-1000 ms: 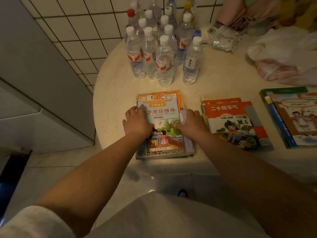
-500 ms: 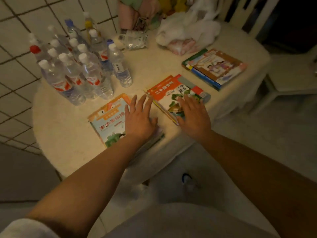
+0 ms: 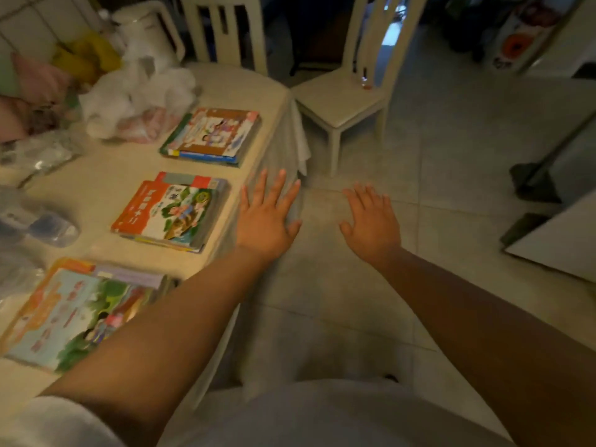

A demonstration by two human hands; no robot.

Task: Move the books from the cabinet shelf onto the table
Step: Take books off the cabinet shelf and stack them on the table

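Three stacks of picture books lie on the cream table (image 3: 103, 175). The nearest stack (image 3: 74, 311) has a pale blue cover and is partly hidden by my left forearm. An orange-covered stack (image 3: 171, 211) lies in the middle, and a brown and blue stack (image 3: 213, 135) lies farther back. My left hand (image 3: 267, 217) hovers at the table's right edge, fingers spread, holding nothing. My right hand (image 3: 371, 221) is out over the tiled floor, also spread and empty. The cabinet shelf is not in view.
Water bottles (image 3: 35, 221) blur at the left edge. White plastic bags (image 3: 135, 95) and a white jug (image 3: 145, 24) sit at the table's back. Two cream chairs (image 3: 348, 91) stand beyond the table. A dark dustpan (image 3: 535, 179) and white furniture (image 3: 558, 240) stand at the right.
Both hands have let go of the blue-covered stack and swung right, off the books and past the table edge. My view has turned right toward the floor and chairs.
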